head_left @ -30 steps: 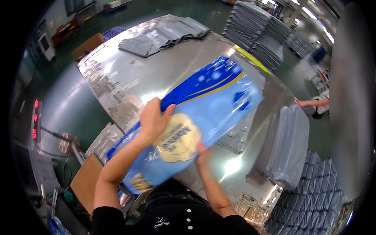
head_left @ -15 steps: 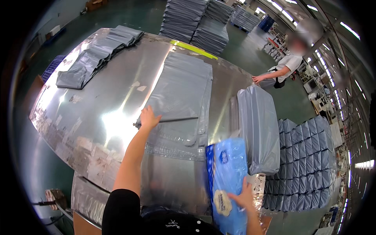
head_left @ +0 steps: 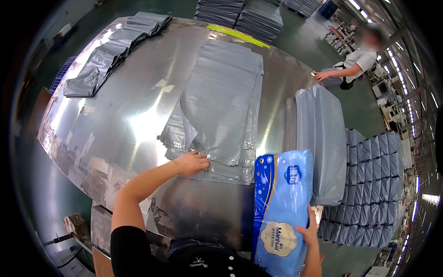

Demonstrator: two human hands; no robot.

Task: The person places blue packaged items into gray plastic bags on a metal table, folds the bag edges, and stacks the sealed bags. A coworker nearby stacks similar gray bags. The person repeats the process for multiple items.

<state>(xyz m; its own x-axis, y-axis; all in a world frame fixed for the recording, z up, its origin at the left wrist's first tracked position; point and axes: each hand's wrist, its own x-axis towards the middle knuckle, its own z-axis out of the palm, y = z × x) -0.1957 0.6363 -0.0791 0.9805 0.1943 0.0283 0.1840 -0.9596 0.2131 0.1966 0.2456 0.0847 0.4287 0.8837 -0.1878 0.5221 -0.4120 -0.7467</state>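
Observation:
A stack of flat grey plastic bags (head_left: 226, 97) lies on the metal table, its clear-edged ends toward me. My left hand (head_left: 193, 164) rests on the near edge of the stack, fingers stretched out and laid over the bags. Just beyond it, the left edge of the top bag curls up in a small fold. At the right, my right hand (head_left: 310, 233) grips the right edge of a blue printed plastic pack (head_left: 288, 194). The pack stands tilted close to my body, a cream label on its front; its lower end leaves the picture.
A row of folded grey bags (head_left: 110, 53) lies at the table's far left. Right of the stack sits a thick grey bundle (head_left: 323, 143); beyond it many grey bundles are piled (head_left: 369, 194). Yellow tape (head_left: 237, 34) marks the far edge. Another person (head_left: 357, 64) stands at the far right.
My left hand has moved nearer me, to the stack's near edge, and the rolled fold across the top bag has flattened out. The blue pack has turned its front more toward me.

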